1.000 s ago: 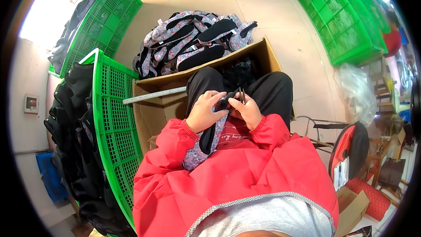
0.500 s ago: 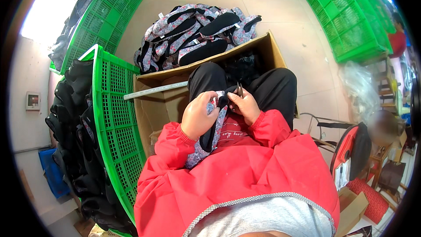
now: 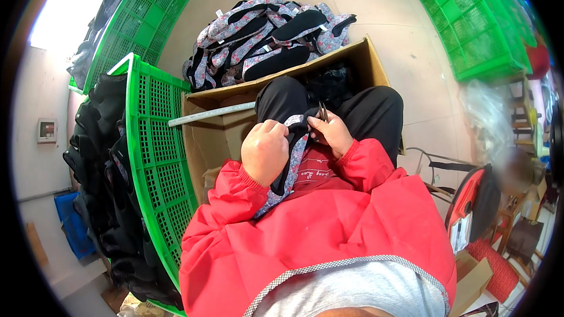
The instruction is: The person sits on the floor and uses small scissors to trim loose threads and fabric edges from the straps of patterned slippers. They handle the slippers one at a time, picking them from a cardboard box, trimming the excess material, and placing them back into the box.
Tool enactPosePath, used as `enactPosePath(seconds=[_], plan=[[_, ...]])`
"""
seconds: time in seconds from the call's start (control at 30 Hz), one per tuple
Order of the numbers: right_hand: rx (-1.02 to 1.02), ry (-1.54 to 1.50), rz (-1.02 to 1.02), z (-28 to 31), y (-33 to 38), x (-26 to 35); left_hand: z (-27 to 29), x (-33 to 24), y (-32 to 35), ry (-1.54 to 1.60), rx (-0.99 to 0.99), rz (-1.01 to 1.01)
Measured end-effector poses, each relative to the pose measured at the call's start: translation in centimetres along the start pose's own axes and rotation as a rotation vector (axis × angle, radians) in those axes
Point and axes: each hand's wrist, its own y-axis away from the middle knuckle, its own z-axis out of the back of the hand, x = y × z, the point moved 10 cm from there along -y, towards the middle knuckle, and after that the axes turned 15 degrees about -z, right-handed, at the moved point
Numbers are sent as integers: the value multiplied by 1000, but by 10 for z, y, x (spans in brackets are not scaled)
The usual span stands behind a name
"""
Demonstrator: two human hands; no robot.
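Observation:
Above my lap, my left hand (image 3: 265,151) is closed round a floral fabric slipper (image 3: 298,151) with a black lining or sole. The slipper's lower end hangs down against my red smock, and its upper edge reaches toward my other hand. My right hand (image 3: 335,134) grips small dark thread snips (image 3: 322,113), their two pointed tips sticking up past the fingers. The right fingertips sit beside the slipper's upper edge; whether they pinch the fabric too, I cannot tell. Beyond my knees lies a heap of similar floral slippers (image 3: 291,61) with black soles.
An open cardboard box (image 3: 205,141) stands around my knees, with dark material inside and a metal ruler (image 3: 211,114) across it. Left is a green crate (image 3: 155,158) beside black slippers (image 3: 111,199). More green crates (image 3: 464,23) stand far right, near clear plastic (image 3: 484,117).
My left hand has curled tighter over the slipper, its knuckles now uppermost. The right hand with the snips stays nearly in place. The whole view has shifted slightly.

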Motion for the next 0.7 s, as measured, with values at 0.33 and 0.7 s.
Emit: enactPosePath(seconds=[0.33,0.7], plan=[[73,32,21,-2,-3,-2,-2,-15,-3,-159,34,-47],[80,96,69,0,-6,1,-15,-6,-8,-193,-3,-69]])
